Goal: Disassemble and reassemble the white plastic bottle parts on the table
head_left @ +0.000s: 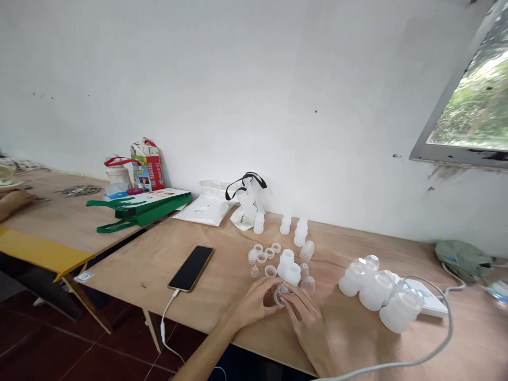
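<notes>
My left hand (257, 302) and right hand (306, 313) are both pinching a small clear plastic piece (282, 290) near the counter (222, 286) edge, just beside some white bottles (292, 274). One careless knuckle bump could probably topple those onto the loose rings (270, 271).

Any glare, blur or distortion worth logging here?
Head view: bright patch in the window washed out; head view: soft shadows below the capped bottles; head view: held translucent part has indistinct edges; head view: right edge looks stretched, the clear object there blurred.
</notes>
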Demonstrator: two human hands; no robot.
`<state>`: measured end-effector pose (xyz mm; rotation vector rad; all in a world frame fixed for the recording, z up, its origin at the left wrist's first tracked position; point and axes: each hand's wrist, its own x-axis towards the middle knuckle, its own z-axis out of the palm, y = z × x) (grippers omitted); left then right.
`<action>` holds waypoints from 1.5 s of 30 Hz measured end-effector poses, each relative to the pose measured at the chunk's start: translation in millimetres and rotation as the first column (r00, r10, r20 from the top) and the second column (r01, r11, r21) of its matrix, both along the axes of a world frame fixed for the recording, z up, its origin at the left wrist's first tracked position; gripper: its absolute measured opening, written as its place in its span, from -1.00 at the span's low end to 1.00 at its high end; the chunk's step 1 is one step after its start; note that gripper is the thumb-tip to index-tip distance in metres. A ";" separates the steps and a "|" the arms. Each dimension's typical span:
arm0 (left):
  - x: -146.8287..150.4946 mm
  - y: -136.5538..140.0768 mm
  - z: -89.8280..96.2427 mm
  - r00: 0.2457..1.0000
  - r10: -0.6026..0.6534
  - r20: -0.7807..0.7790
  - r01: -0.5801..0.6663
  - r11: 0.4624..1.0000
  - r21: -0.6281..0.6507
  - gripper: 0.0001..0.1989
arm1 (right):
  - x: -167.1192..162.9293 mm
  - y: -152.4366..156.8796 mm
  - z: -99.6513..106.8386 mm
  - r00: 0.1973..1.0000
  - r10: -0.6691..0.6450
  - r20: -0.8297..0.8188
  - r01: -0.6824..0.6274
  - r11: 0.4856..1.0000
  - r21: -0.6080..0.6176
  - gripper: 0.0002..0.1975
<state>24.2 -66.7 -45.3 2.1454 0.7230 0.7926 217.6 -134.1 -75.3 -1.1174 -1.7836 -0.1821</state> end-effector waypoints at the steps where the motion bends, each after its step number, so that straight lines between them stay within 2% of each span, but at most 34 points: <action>1: 0.0 0.4 -1.1 1.000 0.001 0.003 -0.001 1.000 0.001 -0.48 | -0.4 0.2 0.1 1.000 0.016 0.005 -0.016 1.000 -0.012 -0.76; 6: 1.6 3.2 -6.2 0.998 0.030 0.054 -0.031 0.999 0.019 -0.51 | -2.9 0.2 3.2 0.997 0.081 -0.017 -0.081 0.997 -0.006 -0.75; 12: 1.7 0.4 -3.0 0.999 0.042 0.010 -0.043 0.997 0.056 -0.57 | -3.3 -1.4 6.1 0.995 0.090 -0.032 -0.090 0.996 0.005 -0.73; 18: 2.8 0.5 1.9 0.997 0.004 0.077 -0.014 0.992 0.128 -0.68 | -4.2 -1.6 9.2 0.992 0.125 -0.003 -0.124 0.989 0.085 -0.73; 24: 1.7 1.9 0.1 0.997 0.023 0.079 -0.034 0.990 0.139 -0.65 | -4.4 -0.8 12.9 0.997 0.067 0.030 -0.068 0.996 0.050 -0.75; 31: 0.5 1.6 2.5 0.996 0.016 0.090 -0.028 0.990 0.135 -0.65 | -4.3 -3.4 16.8 0.987 -0.066 0.150 0.066 0.998 0.001 -0.79; 39: -2.5 3.1 3.5 0.999 0.023 0.044 -0.025 0.999 0.035 -0.54 | -8.5 -1.2 16.1 0.982 -0.060 0.179 0.079 0.991 -0.104 -0.77; 45: -4.1 3.6 1.6 0.999 0.029 0.042 -0.031 0.998 0.052 -0.55 | -11.0 -2.8 14.5 0.981 -0.070 0.183 0.100 0.983 -0.156 -0.72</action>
